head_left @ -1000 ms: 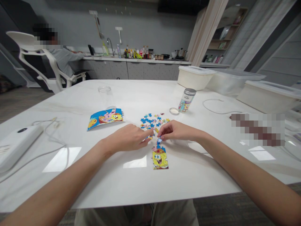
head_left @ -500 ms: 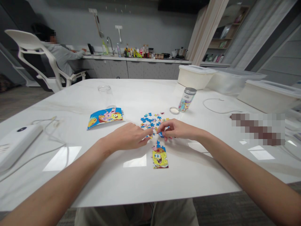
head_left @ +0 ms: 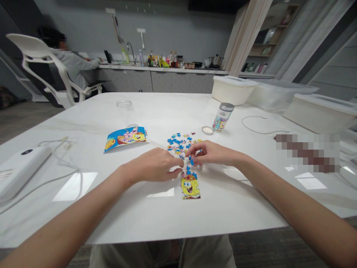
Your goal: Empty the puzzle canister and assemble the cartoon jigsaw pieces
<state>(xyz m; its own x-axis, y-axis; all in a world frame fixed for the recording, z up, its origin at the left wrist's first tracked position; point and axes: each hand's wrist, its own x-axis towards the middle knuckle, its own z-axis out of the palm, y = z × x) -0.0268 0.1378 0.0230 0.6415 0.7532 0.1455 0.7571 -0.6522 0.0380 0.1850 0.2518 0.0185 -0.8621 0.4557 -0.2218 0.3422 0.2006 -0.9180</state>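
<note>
My right hand (head_left: 208, 152) pinches a blue puzzle piece (head_left: 191, 161) between thumb and fingertips, just above the partly joined puzzle (head_left: 190, 186). That joined section shows a yellow cartoon face, with blue pieces along its top edge. To its upper left hovers my left hand (head_left: 157, 163), thumb and index finger apart and nothing visible between them. Loose puzzle pieces (head_left: 176, 142) lie in a heap beyond both hands, partly hidden by the fingers. Left of the heap, a curved picture sheet (head_left: 125, 139) shows cartoon figures on blue.
A printed tin-topped canister (head_left: 223, 117) stands beside a round lid (head_left: 207, 130). A clear jar (head_left: 125, 113) is at the back left. Storage boxes (head_left: 232, 89) line the right rear. A white power strip (head_left: 25, 167) with cables lies left. Someone sits in a chair (head_left: 41, 63) behind.
My left hand has shifted slightly down and toward the joined puzzle, its thumb and index finger spreading apart. My right hand keeps the blue piece almost in place.
</note>
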